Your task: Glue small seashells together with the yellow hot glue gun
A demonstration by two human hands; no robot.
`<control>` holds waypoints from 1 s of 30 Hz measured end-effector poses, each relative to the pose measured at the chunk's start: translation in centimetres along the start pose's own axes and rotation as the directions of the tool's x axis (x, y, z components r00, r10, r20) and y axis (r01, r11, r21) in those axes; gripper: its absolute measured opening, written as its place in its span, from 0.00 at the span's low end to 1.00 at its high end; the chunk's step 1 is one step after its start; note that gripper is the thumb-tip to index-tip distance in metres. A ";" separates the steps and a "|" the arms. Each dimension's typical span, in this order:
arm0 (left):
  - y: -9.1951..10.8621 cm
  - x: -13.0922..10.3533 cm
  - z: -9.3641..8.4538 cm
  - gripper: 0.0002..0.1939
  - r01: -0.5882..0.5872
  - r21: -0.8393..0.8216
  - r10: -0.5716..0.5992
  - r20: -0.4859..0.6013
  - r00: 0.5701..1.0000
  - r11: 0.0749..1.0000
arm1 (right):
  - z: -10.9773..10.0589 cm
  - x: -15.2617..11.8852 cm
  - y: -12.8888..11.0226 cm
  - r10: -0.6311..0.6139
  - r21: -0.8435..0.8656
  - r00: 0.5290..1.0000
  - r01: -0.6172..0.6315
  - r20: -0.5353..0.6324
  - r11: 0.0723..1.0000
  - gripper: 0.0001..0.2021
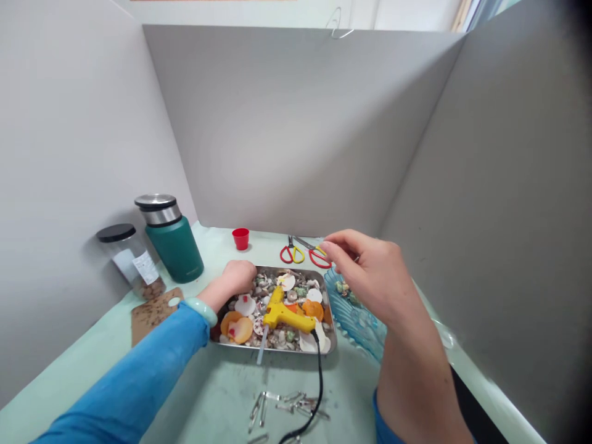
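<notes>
A metal tray (296, 351) holds stones, shells and paper-like discs, with a yellow hot glue gun (289, 317) lying across them. Its clear glue stick sticks out over the tray's front edge, and a black cord runs from it toward me. My left hand (239, 277) is closed at the tray's back left corner; its fingertips are hidden. Raised above the blue glass dish (356, 320), my right hand (365, 265) has thumb and forefinger pinched together. Anything between those fingertips is too small to make out. Small greenish pieces (345, 288) lie in the dish.
Two pairs of scissors (292, 251) and a red cup (240, 238) stand behind the tray. At left are a green flask (176, 250), a tilted jar (134, 262) and a cork board (148, 316). Several metal clips (296, 402) lie in front. Grey panels (296, 123) enclose the table.
</notes>
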State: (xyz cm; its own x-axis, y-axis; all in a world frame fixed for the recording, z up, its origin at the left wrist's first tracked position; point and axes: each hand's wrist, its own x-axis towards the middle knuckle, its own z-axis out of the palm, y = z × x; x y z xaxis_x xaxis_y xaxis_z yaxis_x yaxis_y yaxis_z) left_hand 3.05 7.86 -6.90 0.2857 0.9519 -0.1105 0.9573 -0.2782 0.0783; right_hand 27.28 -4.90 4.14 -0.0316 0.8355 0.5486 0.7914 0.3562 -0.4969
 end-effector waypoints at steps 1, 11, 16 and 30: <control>-0.3 -0.2 -0.3 0.14 0.003 -0.023 -0.003 -0.015 1.000 1.000 | 0.0 0.0 0.0 0.000 0.003 1.000 0.000 0.003 1.000 0.12; -1.0 -6.4 -2.0 0.16 -0.129 -0.372 0.066 -0.177 0.982 0.919 | 3.0 0.4 -0.3 -0.112 -0.019 0.977 0.117 0.182 0.993 0.11; -1.5 -7.8 -1.0 0.15 -0.194 -0.308 0.144 -0.179 0.973 0.931 | 4.1 0.8 0.2 -0.121 -0.086 0.952 0.150 0.282 0.985 0.11; 0.4 0.8 2.0 0.15 -0.117 -0.026 0.117 -0.005 0.993 0.993 | 1.6 0.7 1.4 -0.105 -0.093 0.965 0.130 0.242 0.987 0.11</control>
State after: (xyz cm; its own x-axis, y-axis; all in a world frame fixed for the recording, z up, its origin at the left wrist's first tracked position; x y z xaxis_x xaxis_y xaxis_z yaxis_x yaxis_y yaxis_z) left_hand 3.72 8.29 -8.98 0.3954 0.9135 -0.0957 0.9159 -0.3843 0.1160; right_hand 27.37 -3.11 2.73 -0.2611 0.8698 0.4186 0.8337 0.4218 -0.3565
